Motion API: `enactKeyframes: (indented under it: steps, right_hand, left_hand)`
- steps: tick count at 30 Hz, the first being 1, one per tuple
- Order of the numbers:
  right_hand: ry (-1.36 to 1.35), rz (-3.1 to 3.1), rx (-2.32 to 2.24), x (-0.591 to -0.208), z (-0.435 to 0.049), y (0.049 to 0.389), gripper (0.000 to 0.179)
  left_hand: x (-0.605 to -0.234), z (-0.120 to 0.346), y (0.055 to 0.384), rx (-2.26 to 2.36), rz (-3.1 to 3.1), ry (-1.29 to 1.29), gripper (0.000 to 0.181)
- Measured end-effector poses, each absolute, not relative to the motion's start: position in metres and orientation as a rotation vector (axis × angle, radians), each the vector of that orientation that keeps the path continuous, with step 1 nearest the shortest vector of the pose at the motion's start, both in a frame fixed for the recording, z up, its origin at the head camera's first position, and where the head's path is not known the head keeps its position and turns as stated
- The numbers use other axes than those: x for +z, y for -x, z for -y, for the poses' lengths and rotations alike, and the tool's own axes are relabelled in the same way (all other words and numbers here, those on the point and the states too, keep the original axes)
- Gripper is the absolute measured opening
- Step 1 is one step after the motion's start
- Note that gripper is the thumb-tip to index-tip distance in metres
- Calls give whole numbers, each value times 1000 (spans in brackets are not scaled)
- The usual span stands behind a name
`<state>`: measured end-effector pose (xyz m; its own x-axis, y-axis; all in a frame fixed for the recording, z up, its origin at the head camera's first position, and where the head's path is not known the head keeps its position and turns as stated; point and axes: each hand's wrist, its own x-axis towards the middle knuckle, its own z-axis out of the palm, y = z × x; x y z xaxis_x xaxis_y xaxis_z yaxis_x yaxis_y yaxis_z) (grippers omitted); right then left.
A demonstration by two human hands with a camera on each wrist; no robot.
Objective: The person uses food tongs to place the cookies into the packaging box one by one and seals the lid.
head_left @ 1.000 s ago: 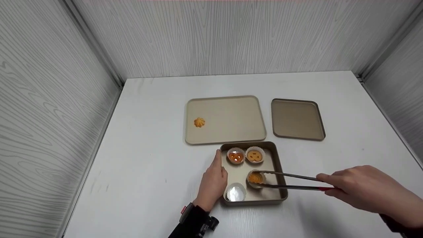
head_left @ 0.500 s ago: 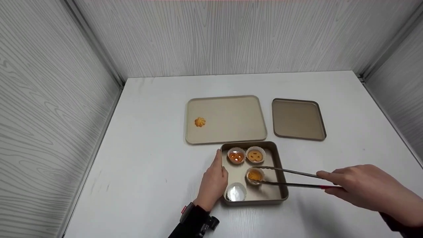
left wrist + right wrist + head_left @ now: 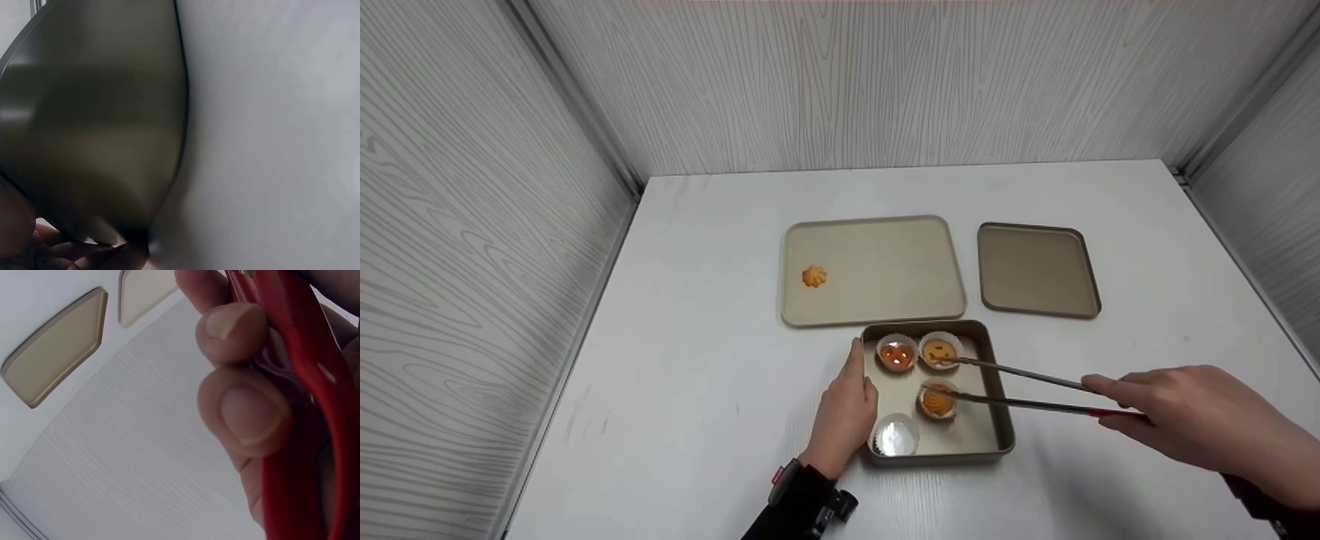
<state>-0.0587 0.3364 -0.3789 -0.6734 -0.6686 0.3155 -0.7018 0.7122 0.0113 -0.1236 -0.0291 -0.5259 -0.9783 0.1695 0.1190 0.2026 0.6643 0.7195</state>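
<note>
My left hand lies along the left side of a square baking tin, fingers fairly straight against its wall. With my right hand I hold metal tongs whose red handles show in the right wrist view. The tong arms are spread, one tip over a flat cookie in a paper cup, the other over a swirled cookie in its cup. Nothing sits between the tips. Also in the tin are a cup with a glossy orange-red cookie and an empty paper cup.
Behind the tin lies a beige rectangular tray, bearing one star-shaped piped cookie at its left. A smaller brown tray is to the right of it. Wood-patterned panels enclose the white table at the back and sides.
The tongs have opened wider and lifted back from the swirled cookie, which now sits free in its cup. My left hand has stayed on the tin.
</note>
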Motion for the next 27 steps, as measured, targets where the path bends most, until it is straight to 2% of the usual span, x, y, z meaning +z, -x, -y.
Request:
enactKeyframes:
  steps: [2, 5, 19, 27]
  right_hand:
    - [-1070, 2604, 169, -378, -337, 61, 58]
    - [-1061, 2584, 164, -377, -336, 63, 64]
    - [-1000, 2532, 156, -378, -333, 80, 64]
    - [-985, 2511, 149, -379, -327, 96, 58]
  left_hand:
    - [-526, 29, 124, -1230, 2834, 314, 60]
    - [-525, 29, 124, -1233, 2833, 317, 60]
    - [-526, 29, 123, -1211, 2832, 318, 60]
    - [-526, 30, 123, -1227, 2830, 325, 61]
